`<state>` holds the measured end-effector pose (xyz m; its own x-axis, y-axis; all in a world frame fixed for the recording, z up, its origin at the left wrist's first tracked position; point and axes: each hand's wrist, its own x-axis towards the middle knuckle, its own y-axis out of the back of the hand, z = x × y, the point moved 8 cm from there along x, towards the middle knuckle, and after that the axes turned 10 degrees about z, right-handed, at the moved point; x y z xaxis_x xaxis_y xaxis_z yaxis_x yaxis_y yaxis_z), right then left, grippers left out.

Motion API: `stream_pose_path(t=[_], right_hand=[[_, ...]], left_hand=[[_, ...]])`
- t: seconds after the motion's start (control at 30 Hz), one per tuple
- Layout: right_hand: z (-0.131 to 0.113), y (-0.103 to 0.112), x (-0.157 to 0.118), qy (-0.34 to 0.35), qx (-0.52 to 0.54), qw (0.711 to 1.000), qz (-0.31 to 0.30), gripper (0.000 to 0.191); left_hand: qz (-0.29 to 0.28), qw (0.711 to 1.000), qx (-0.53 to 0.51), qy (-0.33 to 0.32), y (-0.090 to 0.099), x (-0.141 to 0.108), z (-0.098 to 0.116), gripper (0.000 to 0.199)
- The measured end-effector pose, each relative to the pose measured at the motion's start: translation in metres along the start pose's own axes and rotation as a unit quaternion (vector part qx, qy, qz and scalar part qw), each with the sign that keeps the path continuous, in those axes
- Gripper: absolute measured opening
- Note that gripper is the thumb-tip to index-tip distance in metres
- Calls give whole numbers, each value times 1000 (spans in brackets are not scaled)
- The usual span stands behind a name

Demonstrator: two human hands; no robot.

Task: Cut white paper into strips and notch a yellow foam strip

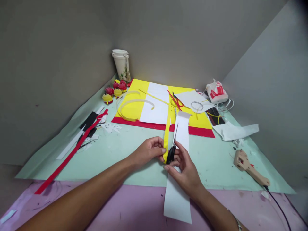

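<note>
Pinched in the fingers of my left hand (151,149) is a yellow ribbed strip (166,138), standing upright and reaching up over the stacked sheets. My right hand (184,171) is closed around black-handled scissors (171,154), whose blades point up and away. The scissors sit right beside the strip; I cannot tell whether they touch it. Beneath my right hand lies a long white paper strip (178,202) running toward me. Beyond both hands are yellow sheets (134,110) with a white sheet (154,109) across the middle and red sheets (202,132) under them.
A beige glue gun (251,168) with a black cord lies at right. Red strips (72,154), black pieces (90,120) and white scraps cover the left. Several red and yellow coil figures (107,98), a white cup (120,62) and a tissue pack (217,91) stand at the back.
</note>
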<state>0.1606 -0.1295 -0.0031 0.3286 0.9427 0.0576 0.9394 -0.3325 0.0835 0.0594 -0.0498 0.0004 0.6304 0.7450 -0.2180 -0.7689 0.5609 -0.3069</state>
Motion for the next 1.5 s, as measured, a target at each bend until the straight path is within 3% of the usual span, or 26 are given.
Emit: stream_pose_path(t=[0.5, 0.87, 1.2, 1.5], right_hand=[[-5, -2, -1, -33, 81, 996, -26, 76], [-6, -6, -5, -10, 16, 998, -63, 79], [-2, -7, -7, -34, 18, 997, -70, 78], [-2, -6, -3, -50, 54, 995, -68, 76]], left_hand=[[5, 1000, 5, -8, 2, 1, -1, 20], [3, 1000, -22, -2, 2, 1, -2, 18], [94, 994, 22, -56, 15, 4, 7, 10], [89, 995, 19, -40, 11, 2, 7, 13]])
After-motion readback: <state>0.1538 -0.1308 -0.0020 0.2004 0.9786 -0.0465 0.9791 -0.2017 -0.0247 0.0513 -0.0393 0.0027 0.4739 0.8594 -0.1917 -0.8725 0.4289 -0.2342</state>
